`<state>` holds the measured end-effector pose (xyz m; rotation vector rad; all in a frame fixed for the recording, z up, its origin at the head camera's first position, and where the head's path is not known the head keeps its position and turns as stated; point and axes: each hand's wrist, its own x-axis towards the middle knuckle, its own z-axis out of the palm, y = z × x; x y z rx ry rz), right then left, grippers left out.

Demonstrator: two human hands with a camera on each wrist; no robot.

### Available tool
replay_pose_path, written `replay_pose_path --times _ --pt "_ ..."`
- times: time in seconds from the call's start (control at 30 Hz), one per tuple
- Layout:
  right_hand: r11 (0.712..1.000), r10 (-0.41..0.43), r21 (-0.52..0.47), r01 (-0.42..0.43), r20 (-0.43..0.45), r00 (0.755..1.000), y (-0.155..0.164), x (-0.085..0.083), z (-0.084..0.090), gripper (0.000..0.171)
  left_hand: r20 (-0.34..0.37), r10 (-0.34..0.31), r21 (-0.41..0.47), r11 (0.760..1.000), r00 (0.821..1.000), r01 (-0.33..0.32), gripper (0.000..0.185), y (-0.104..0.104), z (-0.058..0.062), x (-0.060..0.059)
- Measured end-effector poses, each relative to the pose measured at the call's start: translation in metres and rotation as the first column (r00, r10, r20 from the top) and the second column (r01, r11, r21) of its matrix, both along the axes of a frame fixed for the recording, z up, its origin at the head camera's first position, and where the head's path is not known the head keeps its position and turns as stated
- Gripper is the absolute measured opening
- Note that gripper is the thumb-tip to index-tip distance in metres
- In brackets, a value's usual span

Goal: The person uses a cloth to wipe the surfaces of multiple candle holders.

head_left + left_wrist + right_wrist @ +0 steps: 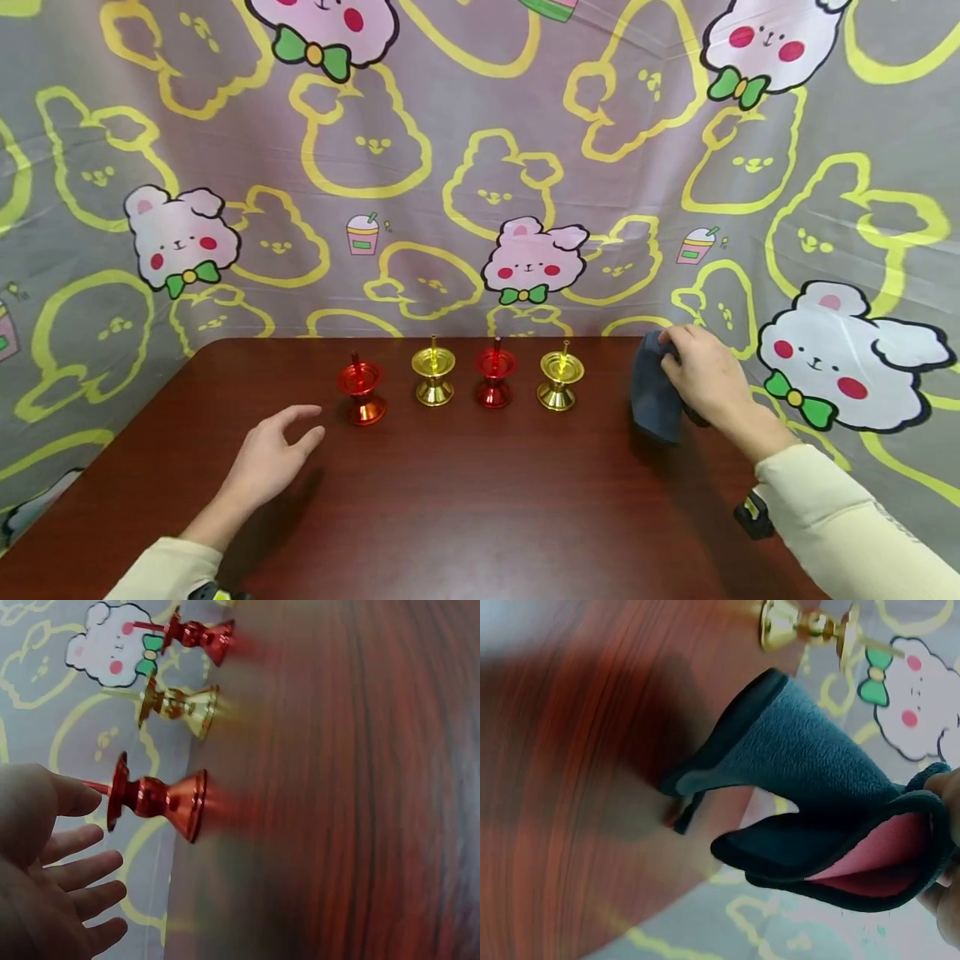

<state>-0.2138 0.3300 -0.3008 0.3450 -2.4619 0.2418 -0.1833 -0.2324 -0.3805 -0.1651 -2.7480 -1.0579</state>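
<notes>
A: From the head view, what's in hand?
B: The right hand [705, 375] pinches a dark blue-grey cloth [655, 392] at its top; it hangs down to the table [465, 508], right of four holders. The left hand [273, 458] hovers, fingers loosely spread, near the left red holder [362, 392].

A: The left wrist view?
B: Fingers [75, 874] apart, holding nothing; the thumb tip is just beside the red holder's [154, 799] pin.

A: The right wrist view?
B: The cloth [810, 761] is fuzzy, dark-edged, with a pink inner side; its lower corner touches the table [570, 787]. A gold holder [806, 626] stands near. Fingers [945, 787] clamp the fold.
</notes>
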Motion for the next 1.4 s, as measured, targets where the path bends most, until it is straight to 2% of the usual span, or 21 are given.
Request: replay_pose_path --times 0.07,0.2,0.37,0.47,0.7,0.93,1.1,1.4 --pt "1.000 -0.005 0.017 0.005 0.003 1.000 0.006 0.001 0.004 0.017 0.000 0.014 -0.037 0.999 1.000 -0.014 0.044 -0.006 0.000 -0.001" --pt "0.999 -0.022 0.035 0.021 0.034 0.999 0.011 0.001 0.003 0.017 -0.055 0.022 -0.157 0.987 0.998 -0.030 0.057 -0.009 -0.002 -0.007" --pt "0.996 -0.086 -0.027 0.090 0.133 0.987 0.005 -0.005 -0.017 0.018 -0.120 -0.012 -0.330 0.944 0.993 -0.028 0.076 0.000 -0.007 -0.016" --pt "0.983 -0.124 -0.105 0.149 0.213 0.969 -0.005 -0.011 -0.029 0.020 -0.132 -0.023 -0.376 0.926 0.991 -0.029 0.081 0.008 -0.009 -0.020" --pt "0.939 -0.165 -0.235 0.250 0.329 0.930 -0.025 -0.026 -0.050 0.025 -0.130 -0.017 -0.394 0.918 0.991 -0.036 0.082 0.026 -0.012 -0.021" --pt "0.912 -0.180 -0.270 0.310 0.415 0.892 -0.034 -0.031 -0.064 0.028 -0.139 -0.014 -0.406 0.913 0.990 -0.044 0.083 0.034 -0.014 -0.019" --pt "0.907 -0.166 -0.275 0.319 0.461 0.872 -0.038 -0.030 -0.077 0.033 -0.135 -0.023 -0.392 0.919 0.991 -0.032 0.083 0.037 -0.014 -0.020" --pt "0.930 -0.149 -0.238 0.281 0.456 0.878 -0.047 -0.030 -0.096 0.038 -0.137 -0.021 -0.374 0.927 0.990 -0.032 0.083 0.038 -0.013 -0.017"
